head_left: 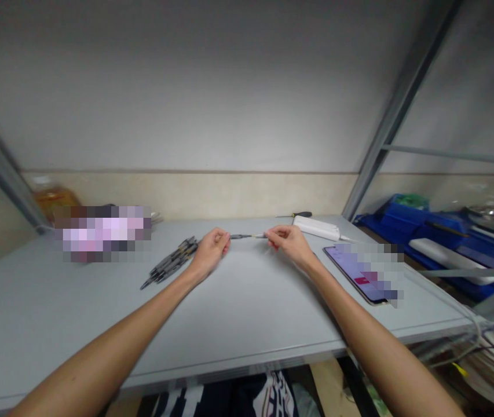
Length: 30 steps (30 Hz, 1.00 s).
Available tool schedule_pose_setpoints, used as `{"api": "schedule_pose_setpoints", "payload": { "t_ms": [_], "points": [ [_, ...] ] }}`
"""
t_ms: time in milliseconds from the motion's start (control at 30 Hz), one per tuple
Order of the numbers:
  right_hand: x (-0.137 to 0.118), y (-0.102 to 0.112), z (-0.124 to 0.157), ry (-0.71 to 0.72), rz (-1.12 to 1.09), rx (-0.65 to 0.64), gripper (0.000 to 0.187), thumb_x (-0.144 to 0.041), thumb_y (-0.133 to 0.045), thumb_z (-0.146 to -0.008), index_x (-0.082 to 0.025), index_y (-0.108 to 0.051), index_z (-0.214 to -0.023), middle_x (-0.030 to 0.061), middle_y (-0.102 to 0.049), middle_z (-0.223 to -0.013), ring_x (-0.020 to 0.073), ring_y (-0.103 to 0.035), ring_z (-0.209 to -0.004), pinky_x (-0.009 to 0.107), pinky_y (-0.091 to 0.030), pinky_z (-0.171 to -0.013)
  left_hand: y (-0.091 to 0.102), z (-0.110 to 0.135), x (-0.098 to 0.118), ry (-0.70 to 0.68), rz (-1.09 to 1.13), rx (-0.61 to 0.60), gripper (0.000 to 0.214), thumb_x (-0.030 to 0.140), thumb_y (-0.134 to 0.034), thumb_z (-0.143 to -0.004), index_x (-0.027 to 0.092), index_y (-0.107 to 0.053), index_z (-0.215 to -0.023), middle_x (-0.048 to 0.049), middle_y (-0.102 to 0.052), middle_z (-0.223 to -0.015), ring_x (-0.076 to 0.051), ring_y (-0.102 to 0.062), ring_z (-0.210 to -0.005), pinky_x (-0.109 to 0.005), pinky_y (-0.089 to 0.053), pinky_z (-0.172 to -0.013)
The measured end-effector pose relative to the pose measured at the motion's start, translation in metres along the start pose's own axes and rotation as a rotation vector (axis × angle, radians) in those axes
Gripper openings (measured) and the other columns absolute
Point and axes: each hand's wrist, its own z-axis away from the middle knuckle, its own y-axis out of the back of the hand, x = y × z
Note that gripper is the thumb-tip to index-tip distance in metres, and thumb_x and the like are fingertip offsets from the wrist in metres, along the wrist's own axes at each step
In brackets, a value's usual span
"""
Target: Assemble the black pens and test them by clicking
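So I had a pen (249, 236) pinched at both ends, left hand (210, 250) and right hand (288, 240), pile of pens (171, 262) lying just left on the gray table (238, 307).

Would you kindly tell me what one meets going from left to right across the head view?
bottle → bundle of pens → left hand → single pen gripped at both ends → right hand → phone → blue bins

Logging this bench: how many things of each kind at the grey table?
Slim dark pen between left hand and right hand: 1
Heap of dark pens, uncountable: 1
White oblong plastic block: 1
Yellow-and-black-handled screwdriver: 1
Lit flat phone: 1
Amber bottle: 1
Total: 6
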Motion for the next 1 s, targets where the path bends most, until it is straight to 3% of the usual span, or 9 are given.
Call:
{"api": "schedule_pose_setpoints", "payload": {
  "t_ms": [133, 200, 300, 367, 533, 633, 767, 867, 1000],
  "points": [
    [0.0004, -0.0015, 0.0003, -0.086, 0.088, -0.066, 0.055, -0.059, -0.045, -0.078, -0.014, -0.057, -0.050, -0.0019, -0.043, -0.037, 0.0071, -0.038, -0.034, 0.021, -0.030, -0.039, -0.0007, -0.0011, -0.0015, -0.010, 0.080, 0.008, 0.027, 0.041, -0.062, -0.070, 0.017, -0.050, -0.071, 0.0031, -0.054, -0.057, -0.009, -0.049, -0.055, -0.021, -0.038, -0.056],
    [-0.0002, -0.0012, -0.0003, -0.092, 0.061, -0.066, 0.056, -0.061, -0.042, -0.079, -0.013, -0.059, -0.055, -0.0008, -0.046, -0.039, 0.0079, -0.040, -0.036, 0.021, -0.031, -0.038, -0.0004, -0.0026, -0.0030, 0.011, 0.116, 0.031, 0.028, 0.041, -0.064, -0.067, 0.016, -0.051, -0.070, 0.0031, -0.055, -0.057, -0.008, -0.050, -0.054, -0.021, -0.039, -0.056],
    [-0.0026, 0.0014, -0.0014, -0.044, -0.058, -0.034, 0.042, -0.054, -0.058, -0.070, -0.014, -0.064, -0.081, 0.0012, -0.058, -0.058, 0.0109, -0.050, -0.048, 0.020, -0.037, -0.040, 0.0010, -0.0047, -0.0046, 0.043, 0.165, 0.073, 0.029, 0.039, -0.067, -0.064, 0.016, -0.051, -0.069, 0.0027, -0.056, -0.057, -0.008, -0.050, -0.053, -0.022, -0.039, -0.056],
    [-0.0039, 0.0035, -0.0016, -0.016, -0.098, -0.031, 0.042, -0.046, -0.068, -0.063, -0.015, -0.062, -0.090, 0.0017, -0.060, -0.066, 0.0126, -0.054, -0.055, 0.021, -0.041, -0.043, 0.0022, -0.0056, -0.0050, 0.066, 0.195, 0.090, 0.030, 0.039, -0.069, -0.062, 0.015, -0.052, -0.068, 0.0029, -0.056, -0.057, -0.008, -0.050, -0.052, -0.021, -0.039, -0.055],
    [-0.0034, 0.0045, -0.0001, -0.006, 0.007, -0.082, 0.034, -0.048, -0.060, -0.070, -0.015, -0.060, -0.067, -0.0018, -0.053, -0.051, 0.0093, -0.045, -0.043, 0.022, -0.036, -0.043, 0.0038, -0.0053, -0.0058, 0.072, 0.211, 0.076, 0.031, 0.039, -0.069, -0.061, 0.015, -0.052, -0.068, 0.0030, -0.057, -0.055, -0.007, -0.050, -0.053, -0.021, -0.039, -0.055],
    [-0.0012, 0.0024, 0.0008, -0.001, 0.123, -0.104, 0.045, -0.052, -0.048, -0.079, -0.016, -0.054, -0.053, -0.0029, -0.047, -0.041, 0.0086, -0.041, -0.038, 0.022, -0.033, -0.043, 0.0038, -0.0049, -0.0069, 0.059, 0.189, 0.059, 0.030, 0.039, -0.069, -0.063, 0.015, -0.052, -0.069, 0.0022, -0.058, -0.056, -0.007, -0.051, -0.053, -0.021, -0.039, -0.056],
    [0.0015, 0.0005, 0.0001, -0.047, 0.220, -0.112, 0.055, -0.056, -0.038, -0.083, -0.015, -0.058, -0.052, -0.0027, -0.043, -0.035, 0.0092, -0.039, -0.035, 0.023, -0.031, -0.042, 0.0034, -0.0054, -0.0086, 0.055, 0.164, 0.047, 0.029, 0.038, -0.068, -0.064, 0.015, -0.052, -0.068, 0.0017, -0.058, -0.056, -0.008, -0.051, -0.052, -0.022, -0.039, -0.055],
    [0.0016, 0.0015, -0.0011, -0.028, 0.189, -0.073, 0.052, -0.056, -0.040, -0.082, -0.013, -0.062, -0.063, -0.0006, -0.051, -0.043, 0.0100, -0.044, -0.038, 0.022, -0.033, -0.041, 0.0031, -0.0062, -0.0089, 0.063, 0.166, 0.055, 0.029, 0.038, -0.069, -0.063, 0.015, -0.052, -0.067, 0.0017, -0.058, -0.056, -0.008, -0.051, -0.052, -0.022, -0.039, -0.055],
    [0.0000, 0.0031, -0.0014, 0.108, 0.140, -0.031, 0.037, -0.044, -0.063, -0.069, -0.015, -0.065, -0.091, 0.0032, -0.063, -0.070, 0.0132, -0.054, -0.055, 0.022, -0.039, -0.044, 0.0035, -0.0071, -0.0074, 0.063, 0.177, 0.063, 0.029, 0.038, -0.069, -0.061, 0.015, -0.052, -0.067, 0.0015, -0.058, -0.056, -0.008, -0.051, -0.052, -0.022, -0.040, -0.055]
  ]
}}
